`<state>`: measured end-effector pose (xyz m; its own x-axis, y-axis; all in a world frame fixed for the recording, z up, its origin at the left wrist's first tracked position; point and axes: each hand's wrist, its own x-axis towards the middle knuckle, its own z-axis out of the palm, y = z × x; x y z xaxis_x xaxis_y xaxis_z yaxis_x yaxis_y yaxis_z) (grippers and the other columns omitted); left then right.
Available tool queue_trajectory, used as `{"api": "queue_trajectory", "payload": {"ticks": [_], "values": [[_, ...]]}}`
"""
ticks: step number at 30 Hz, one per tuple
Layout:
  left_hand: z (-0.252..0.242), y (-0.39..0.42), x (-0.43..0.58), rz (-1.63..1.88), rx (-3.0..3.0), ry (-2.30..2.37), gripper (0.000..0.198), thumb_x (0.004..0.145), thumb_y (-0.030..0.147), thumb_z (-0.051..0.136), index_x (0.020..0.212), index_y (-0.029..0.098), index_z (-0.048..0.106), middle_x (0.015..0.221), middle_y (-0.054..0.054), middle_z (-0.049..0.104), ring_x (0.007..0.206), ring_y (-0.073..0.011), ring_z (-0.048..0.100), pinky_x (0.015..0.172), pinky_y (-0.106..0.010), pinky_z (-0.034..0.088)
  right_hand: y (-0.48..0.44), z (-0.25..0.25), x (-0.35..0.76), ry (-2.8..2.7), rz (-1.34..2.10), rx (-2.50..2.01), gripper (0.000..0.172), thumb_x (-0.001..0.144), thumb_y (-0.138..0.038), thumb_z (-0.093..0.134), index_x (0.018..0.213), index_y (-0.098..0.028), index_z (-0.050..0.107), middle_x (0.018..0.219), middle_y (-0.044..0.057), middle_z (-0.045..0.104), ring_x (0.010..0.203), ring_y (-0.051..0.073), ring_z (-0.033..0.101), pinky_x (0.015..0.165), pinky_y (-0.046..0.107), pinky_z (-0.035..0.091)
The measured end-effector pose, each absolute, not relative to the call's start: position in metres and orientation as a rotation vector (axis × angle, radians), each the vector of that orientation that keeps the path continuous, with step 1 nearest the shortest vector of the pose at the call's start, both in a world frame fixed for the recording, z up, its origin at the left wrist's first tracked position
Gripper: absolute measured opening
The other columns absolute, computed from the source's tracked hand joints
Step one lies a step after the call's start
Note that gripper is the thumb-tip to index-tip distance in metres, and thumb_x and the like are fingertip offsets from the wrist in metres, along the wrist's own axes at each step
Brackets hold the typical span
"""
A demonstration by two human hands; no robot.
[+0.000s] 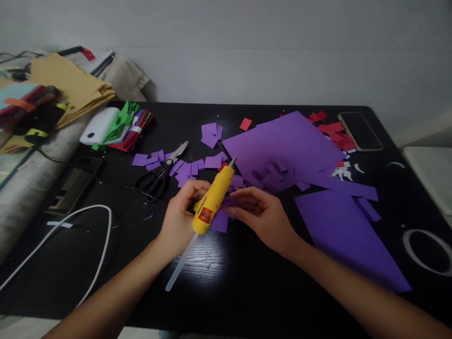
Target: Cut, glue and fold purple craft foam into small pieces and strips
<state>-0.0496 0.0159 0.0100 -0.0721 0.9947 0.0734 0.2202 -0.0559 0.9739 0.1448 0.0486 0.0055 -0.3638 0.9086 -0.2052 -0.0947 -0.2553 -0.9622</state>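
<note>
My left hand (181, 219) is wrapped round the grip of a yellow hot glue gun (219, 186), its metal nozzle pointing up and away. A clear glue stick (181, 264) sticks out of its back end. Just right of the gun, my right hand (266, 214) has thumb and fingers pinched on a small purple paper piece (230, 201), partly hidden by the gun and fingers. Below lies another purple piece (221, 221). Several small purple pieces (190, 168) are scattered beyond my hands, near black-handled scissors (162, 172) lying with blades apart.
Large purple sheets (282, 136) (349, 235) cover the right side of the black table. Red scraps (339, 134), a phone (360, 131) and a white ring (427, 252) lie further right. At left are a white cable (108, 235), bundled coloured strips (130, 129) and brown envelopes (70, 84).
</note>
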Motion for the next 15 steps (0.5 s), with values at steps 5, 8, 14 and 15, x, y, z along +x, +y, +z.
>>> {"api": "queue_trajectory", "payload": {"ticks": [5, 8, 14, 15], "values": [[0.0096, 0.0151, -0.0498, 1.207, 1.335, 1.391, 0.039, 0.072, 0.022, 0.083, 0.105, 0.021, 0.061, 0.092, -0.003, 0.072, 0.079, -0.0178, 0.069, 0.071, -0.028, 0.054, 0.0516, 0.0103, 0.1465, -1.141, 1.864, -1.014, 0.027, 0.087, -0.044, 0.073, 0.100, -0.021, 0.068, 0.092, 0.005, 0.075, 0.086, 0.022, 0.076, 0.080, 0.039, 0.065], [0.0122, 0.0156, -0.0489, 1.209, 1.332, 1.392, 0.038, 0.071, 0.021, 0.083, 0.102, 0.020, 0.061, 0.089, -0.003, 0.072, 0.078, -0.0172, 0.068, 0.071, -0.027, 0.054, 0.0529, 0.0093, 0.1467, -1.134, 1.868, -0.996, 0.027, 0.087, -0.042, 0.073, 0.105, -0.022, 0.068, 0.088, 0.004, 0.075, 0.082, 0.022, 0.077, 0.083, 0.040, 0.065], [0.0112, 0.0154, -0.0499, 1.192, 1.357, 1.399, 0.037, 0.071, 0.023, 0.084, 0.101, 0.019, 0.062, 0.089, -0.003, 0.071, 0.079, -0.0179, 0.068, 0.072, -0.028, 0.055, 0.0515, 0.0064, 0.1458, -1.114, 1.867, -1.024, 0.021, 0.083, -0.039, 0.076, 0.091, -0.020, 0.073, 0.090, 0.004, 0.076, 0.083, 0.022, 0.076, 0.084, 0.040, 0.064], [0.0109, 0.0152, -0.0498, 1.192, 1.359, 1.397, 0.038, 0.071, 0.023, 0.084, 0.102, 0.019, 0.062, 0.089, -0.003, 0.071, 0.079, -0.0180, 0.068, 0.072, -0.028, 0.055, 0.0517, 0.0069, 0.1461, -1.114, 1.866, -1.033, 0.022, 0.082, -0.039, 0.076, 0.093, -0.020, 0.074, 0.091, 0.005, 0.076, 0.083, 0.022, 0.076, 0.085, 0.040, 0.064]]}}
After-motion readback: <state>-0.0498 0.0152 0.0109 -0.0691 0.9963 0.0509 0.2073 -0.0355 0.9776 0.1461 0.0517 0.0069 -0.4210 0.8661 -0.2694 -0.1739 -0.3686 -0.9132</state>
